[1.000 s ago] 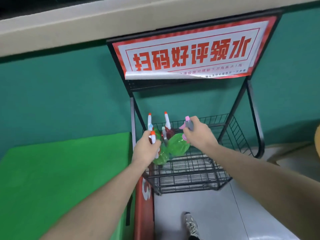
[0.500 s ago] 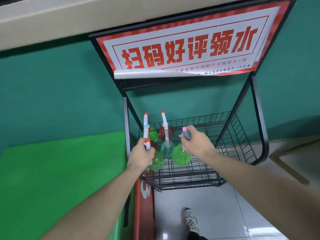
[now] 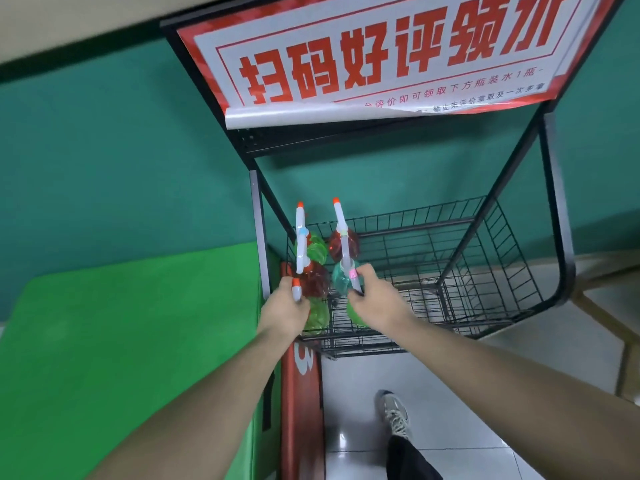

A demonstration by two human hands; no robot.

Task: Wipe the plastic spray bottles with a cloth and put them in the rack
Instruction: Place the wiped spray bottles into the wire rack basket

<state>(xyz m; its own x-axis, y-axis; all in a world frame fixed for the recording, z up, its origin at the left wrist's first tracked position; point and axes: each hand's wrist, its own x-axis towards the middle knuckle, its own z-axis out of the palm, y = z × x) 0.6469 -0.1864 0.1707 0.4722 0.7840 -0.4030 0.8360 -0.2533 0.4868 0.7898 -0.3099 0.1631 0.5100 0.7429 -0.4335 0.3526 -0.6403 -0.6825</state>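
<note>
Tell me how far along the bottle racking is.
Done: four bottles stand in the rack, red and teal among them. In hand: left hand and right hand each hold a green bottle's sprayer, lowering it in. Left: releasing both. No cloth shows.

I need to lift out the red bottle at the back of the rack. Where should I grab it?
Pinch the red bottle's white spray head from above: it sticks up above the round body, which is crowded by neighbouring bottles low in the wire rack.
</note>
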